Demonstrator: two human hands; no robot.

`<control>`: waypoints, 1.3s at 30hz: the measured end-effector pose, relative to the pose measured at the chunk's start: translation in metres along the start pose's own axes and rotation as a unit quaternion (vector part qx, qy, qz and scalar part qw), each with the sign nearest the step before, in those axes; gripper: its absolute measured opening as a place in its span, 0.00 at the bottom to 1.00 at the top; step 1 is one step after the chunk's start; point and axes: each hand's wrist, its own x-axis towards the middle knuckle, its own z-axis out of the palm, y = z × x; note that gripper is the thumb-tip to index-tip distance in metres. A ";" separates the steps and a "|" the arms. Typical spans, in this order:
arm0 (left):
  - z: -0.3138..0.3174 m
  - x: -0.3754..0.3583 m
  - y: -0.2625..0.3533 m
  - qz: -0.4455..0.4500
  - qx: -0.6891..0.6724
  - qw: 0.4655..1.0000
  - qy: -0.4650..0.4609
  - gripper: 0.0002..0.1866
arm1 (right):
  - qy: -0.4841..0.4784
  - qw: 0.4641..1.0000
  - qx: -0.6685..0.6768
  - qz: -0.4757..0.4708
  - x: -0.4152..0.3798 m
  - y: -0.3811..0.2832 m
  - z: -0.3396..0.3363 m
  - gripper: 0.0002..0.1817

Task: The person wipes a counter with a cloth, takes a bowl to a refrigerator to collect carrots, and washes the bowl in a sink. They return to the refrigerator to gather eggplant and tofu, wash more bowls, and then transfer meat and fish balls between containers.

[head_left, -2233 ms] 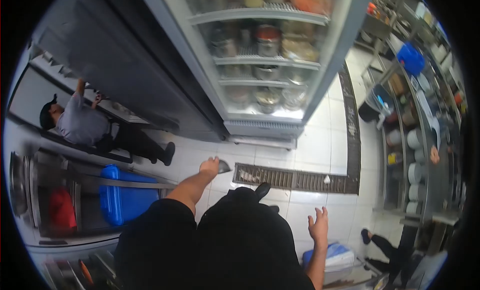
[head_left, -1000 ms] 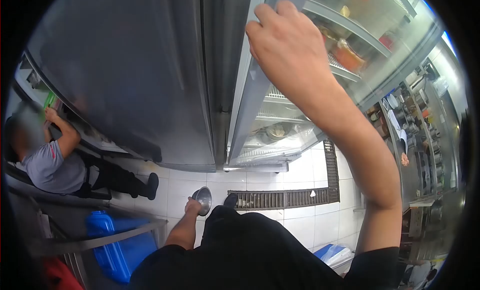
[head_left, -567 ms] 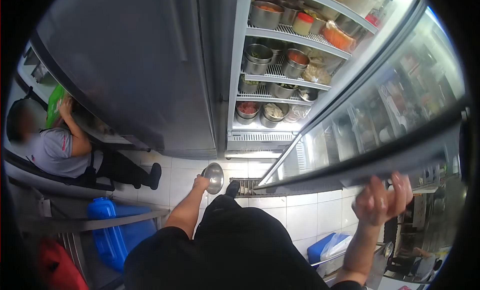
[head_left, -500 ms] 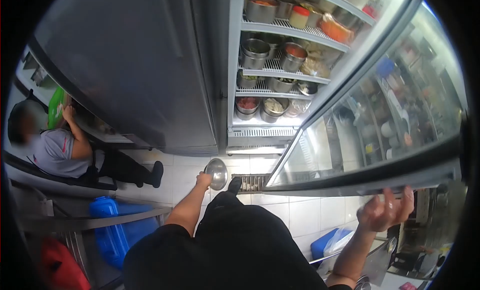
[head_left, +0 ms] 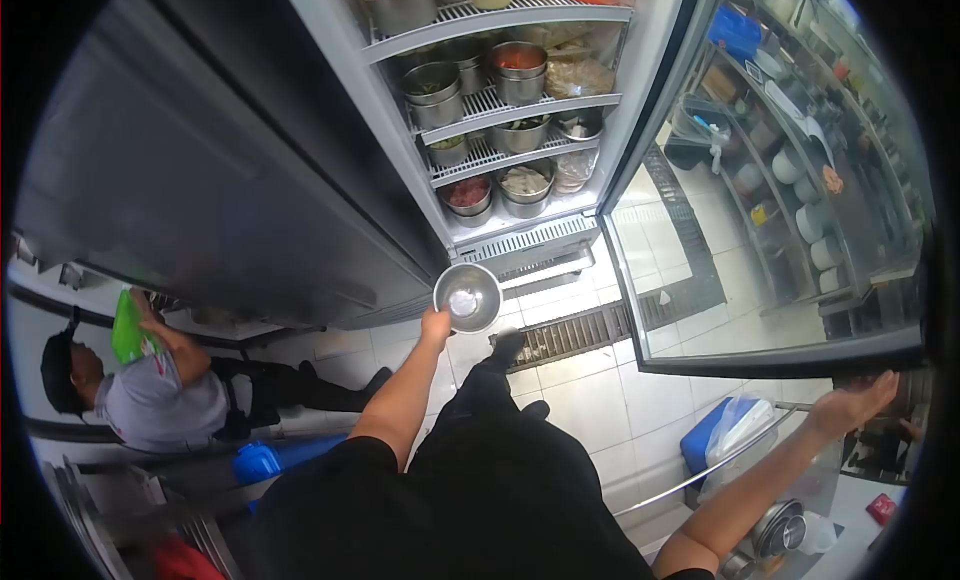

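My left hand (head_left: pixel 436 326) grips the rim of a round steel bowl (head_left: pixel 468 298), held tilted over the floor in front of an open refrigerator. A small bright patch shows inside it, perhaps only a reflection. At the right, my right hand (head_left: pixel 850 405) is on the outer edge of the glass refrigerator door (head_left: pixel 770 365), with part of its fingers hidden by the frame. On the refrigerator shelves (head_left: pixel 520 114) stand several steel pots. The lowest shelf carries a pot of red pieces (head_left: pixel 468 193) and a pot of whitish pieces (head_left: pixel 526 183).
On the left, a co-worker (head_left: pixel 165 390) holds a green bag (head_left: pixel 130 325) beside another open cabinet. A floor drain grate (head_left: pixel 570 340) lies below the refrigerator. Near my right arm are a blue box (head_left: pixel 708 435), a metal rail (head_left: pixel 700 472) and steel containers (head_left: pixel 778 528).
My view has turned and come nearer the refrigerator. The bowl is raised, with its inside facing me more. The glass door stands wider, and my right hand has moved farther right with it.
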 end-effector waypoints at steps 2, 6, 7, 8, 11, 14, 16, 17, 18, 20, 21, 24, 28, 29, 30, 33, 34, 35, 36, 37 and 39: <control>0.015 0.030 0.022 0.076 0.133 0.987 0.040 0.20 | 0.007 0.978 -0.165 -0.124 -0.016 -0.007 0.010 0.25; 0.043 0.093 0.069 0.331 0.268 0.904 0.030 0.26 | -0.045 0.958 -0.033 -0.280 -0.118 -0.020 0.084 0.22; 0.049 0.095 0.097 0.301 0.277 0.913 -0.003 0.30 | -0.124 0.976 0.003 -0.181 -0.166 0.002 0.109 0.20; 0.053 0.099 0.123 0.270 0.288 0.918 -0.037 0.34 | -0.222 0.972 -0.014 -0.073 -0.220 0.020 0.143 0.19; 0.070 0.129 0.173 0.159 0.387 0.905 -0.073 0.44 | -0.494 0.801 -0.065 0.330 -0.352 0.098 0.263 0.21; 0.079 0.188 0.162 0.160 0.409 0.892 -0.106 0.47 | -0.521 0.715 -0.016 0.466 -0.464 0.197 0.388 0.35; 0.087 0.213 0.155 0.171 0.424 0.885 -0.084 0.40 | -0.468 0.659 -0.030 0.588 -0.499 0.224 0.460 0.44; 0.089 0.224 0.153 0.182 0.436 0.878 -0.081 0.37 | -0.438 0.623 -0.053 0.645 -0.499 0.223 0.489 0.47; 0.091 0.234 0.152 0.194 0.447 0.870 -0.078 0.34 | -0.455 0.593 -0.052 0.662 -0.511 0.244 0.511 0.43; 0.095 0.240 0.164 0.200 0.447 0.870 -0.064 0.22 | -0.487 0.529 -0.050 0.693 -0.543 0.276 0.536 0.37; 0.096 0.236 0.175 0.200 0.454 0.866 -0.057 0.21 | -0.448 0.563 -0.059 0.692 -0.552 0.281 0.538 0.35; 0.094 0.237 0.175 0.214 0.455 0.863 -0.035 0.19 | -0.375 0.622 -0.085 0.683 -0.549 0.260 0.540 0.31; 0.096 0.234 0.177 0.266 0.411 0.872 -0.007 0.17 | -0.394 0.617 -0.079 0.677 -0.544 0.274 0.526 0.31; 0.095 0.230 0.178 0.269 0.403 0.875 -0.005 0.17 | -0.406 0.611 -0.069 0.676 -0.537 0.270 0.517 0.32; 0.095 0.227 0.179 0.266 0.396 0.879 -0.002 0.17 | -0.418 0.606 -0.059 0.674 -0.527 0.268 0.509 0.32; 0.087 0.218 0.188 0.275 0.381 0.883 0.002 0.19 | -0.444 0.616 -0.046 0.649 -0.521 0.276 0.477 0.33; 0.083 0.213 0.191 0.288 0.380 0.879 -0.001 0.20 | -0.449 0.618 -0.034 0.645 -0.514 0.272 0.463 0.32; 0.077 0.208 0.191 0.302 0.380 0.874 -0.005 0.21 | -0.451 0.620 -0.023 0.642 -0.515 0.276 0.444 0.32; 0.074 0.201 0.190 0.297 0.385 0.874 -0.015 0.21 | -0.455 0.651 0.037 0.606 -0.513 0.280 0.425 0.32; 0.069 0.192 0.187 0.293 0.390 0.873 -0.026 0.22 | -0.456 0.679 0.097 0.566 -0.522 0.295 0.400 0.32; 0.059 0.170 0.179 0.313 0.401 0.860 -0.037 0.23 | -0.456 0.683 0.138 0.553 -0.516 0.289 0.362 0.32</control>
